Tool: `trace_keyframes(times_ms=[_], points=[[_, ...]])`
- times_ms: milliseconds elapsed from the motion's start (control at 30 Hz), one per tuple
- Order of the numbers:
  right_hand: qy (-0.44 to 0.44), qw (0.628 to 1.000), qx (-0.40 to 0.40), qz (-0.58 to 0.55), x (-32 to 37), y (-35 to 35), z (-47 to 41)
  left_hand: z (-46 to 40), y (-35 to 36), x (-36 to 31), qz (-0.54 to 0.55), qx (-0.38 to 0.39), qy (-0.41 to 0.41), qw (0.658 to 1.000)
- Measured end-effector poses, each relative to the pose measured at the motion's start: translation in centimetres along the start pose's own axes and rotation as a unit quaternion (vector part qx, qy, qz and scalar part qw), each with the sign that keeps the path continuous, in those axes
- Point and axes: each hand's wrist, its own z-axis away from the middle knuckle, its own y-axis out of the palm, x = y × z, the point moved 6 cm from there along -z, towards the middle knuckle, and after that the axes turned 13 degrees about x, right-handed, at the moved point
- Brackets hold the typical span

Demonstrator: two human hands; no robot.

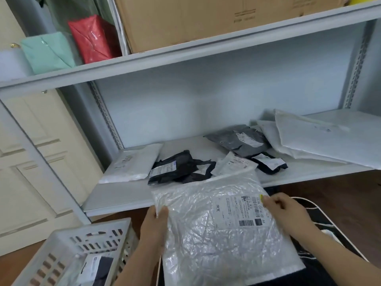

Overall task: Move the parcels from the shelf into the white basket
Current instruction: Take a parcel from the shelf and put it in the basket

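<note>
Nearest: white basket (pixel 68 250) at lower left on the floor, slotted walls, its near part cut off by the picture edge
Basket contents: at least one parcel with a white label and a dark packet beside it; how many lie deeper I cannot tell
In hand: large bubble-wrap mailer (pixel 216 230) with a printed label and barcode, held flat between shelf and basket, clear of both
Left hand (pixel 153 226): pinches the mailer's left edge, thumb on top
Right hand (pixel 288 211): fingers curled over the right edge by the label, grasping it
Stage: looks like mid-transfer, with the mailer off the shelf and not yet over the basket
Risk, slip: the plastic looks slick and limp, and both grips are only at the edges, so it could sag or slide out on the swing to the left
Risk, fit: the mailer looks about as wide as the basket mouth, so it may catch on the rim and tip onto the floor unless tilted or bent in
Lower shelf (pixel 123 199): parcels to go, namely a white mailer (pixel 132 164) at left, black packets (pixel 179 168) in the middle, a grey packet (pixel 239 141) behind, and big white mailers (pixel 321 139) overlapping at right
Upper shelf (pixel 165 60): mint parcel (pixel 49 52), red parcel (pixel 92 38), cardboard box (pixel 206 19)
</note>
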Motion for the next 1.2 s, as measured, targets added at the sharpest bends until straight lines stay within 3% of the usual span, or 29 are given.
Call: trace_keyframes(times_ms=[133, 267, 433, 500, 567, 667, 800, 900, 1200], points=[[0.034, 0.994, 0.099, 0.022, -3.6, 2.3, -0.9, -1.5, 2.3, 2.5, -0.065, 0.041, -0.032, 0.997], [0.067, 0.989, 0.116, 0.06, -7.1, 4.9, -2.2, -2.8, 4.7, 4.9, -0.079, 0.045, -0.057, 0.994], [0.067, 0.969, 0.133, 0.198, -10.8, 7.1, -3.5, -5.1, 5.9, 7.8, -0.133, 0.034, -0.066, 0.988], [0.082, 0.951, 0.101, 0.282, -11.6, 7.6, -3.5, -6.3, 6.1, 9.7, -0.274, 0.018, -0.059, 0.96], [0.057, 0.905, 0.037, 0.421, -11.8, 8.7, -3.7, -6.8, 7.1, 11.1, -0.418, 0.033, -0.042, 0.907], [-0.028, 0.886, 0.05, 0.46, -11.6, 11.9, -4.3, -7.2, 9.7, 13.1, -0.517, 0.045, 0.032, 0.854], [-0.105, 0.854, 0.118, 0.495, -12.6, 16.1, -5.2, -7.4, 11.6, 15.5, -0.533, 0.053, 0.055, 0.843], [-0.095, 0.848, 0.141, 0.502, -13.6, 17.1, -5.5, -6.8, 12.4, 16.2, -0.537, 0.059, 0.069, 0.839], [-0.095, 0.846, 0.133, 0.508, -14.3, 17.5, -5.7, -6.7, 13.0, 16.6, -0.544, 0.064, 0.085, 0.832]])
